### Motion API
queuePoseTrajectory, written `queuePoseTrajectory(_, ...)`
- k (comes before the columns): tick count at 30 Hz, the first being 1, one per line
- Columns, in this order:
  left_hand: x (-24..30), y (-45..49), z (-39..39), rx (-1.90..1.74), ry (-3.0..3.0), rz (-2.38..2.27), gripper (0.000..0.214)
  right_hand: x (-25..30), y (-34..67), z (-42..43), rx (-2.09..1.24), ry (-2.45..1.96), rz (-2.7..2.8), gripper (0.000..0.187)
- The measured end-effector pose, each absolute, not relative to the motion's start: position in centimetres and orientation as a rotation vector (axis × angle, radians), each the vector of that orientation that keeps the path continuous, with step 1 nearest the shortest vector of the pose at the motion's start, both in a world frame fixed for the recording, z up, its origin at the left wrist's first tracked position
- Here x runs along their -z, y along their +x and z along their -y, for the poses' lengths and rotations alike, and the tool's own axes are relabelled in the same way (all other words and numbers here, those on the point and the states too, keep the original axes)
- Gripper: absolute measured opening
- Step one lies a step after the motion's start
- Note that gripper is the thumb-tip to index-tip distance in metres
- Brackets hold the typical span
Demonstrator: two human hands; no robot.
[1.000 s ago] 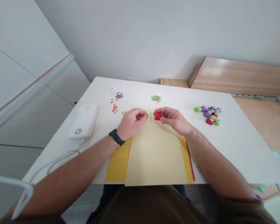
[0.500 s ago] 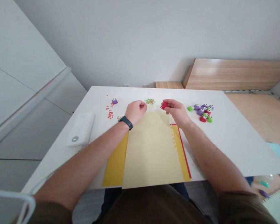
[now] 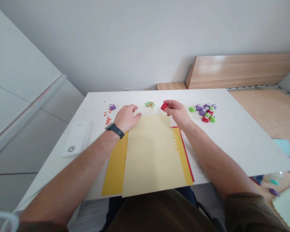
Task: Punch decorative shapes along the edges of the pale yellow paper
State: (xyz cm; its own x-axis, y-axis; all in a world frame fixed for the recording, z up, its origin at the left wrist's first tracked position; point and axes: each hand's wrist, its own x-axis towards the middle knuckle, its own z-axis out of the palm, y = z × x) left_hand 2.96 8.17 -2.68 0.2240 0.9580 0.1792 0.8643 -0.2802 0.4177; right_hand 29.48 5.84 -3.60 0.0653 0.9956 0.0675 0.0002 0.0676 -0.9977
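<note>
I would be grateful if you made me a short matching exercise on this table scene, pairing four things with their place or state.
Column one
1. Right hand
2. Pale sheet
3. White device
4. Left hand

Column two
A. Lying near the left edge of the table
B. Thumb and fingers apart, holding nothing
C. Gripping a red toy
D. Lying over yellow paper

Pairs: 1-C, 2-D, 3-A, 4-B

No readable text; white device (image 3: 77, 138) bears faint mark (image 3: 79, 124), perhaps logo
</note>
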Motion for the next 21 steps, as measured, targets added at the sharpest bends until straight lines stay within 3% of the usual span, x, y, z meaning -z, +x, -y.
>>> queuePoseTrajectory(7,1.9,1.1,-3.5,-0.385,2.198,-1.767,0.065,3.2,29.4,-5.5,-1.065,-1.378,1.286,0.041)
queuePoseTrajectory(12,2.2,0.9,-2.2,-0.403,2.083,-1.758,0.069,1.4,31.6,-4.8,-0.929,-1.654,1.534,0.023)
queuePoseTrajectory(21,3.4,-0.1,-2.2,-0.667,1.708,-1.649,0.067,2.2,34.1,-1.9,-1.077,-1.754,1.69,0.025)
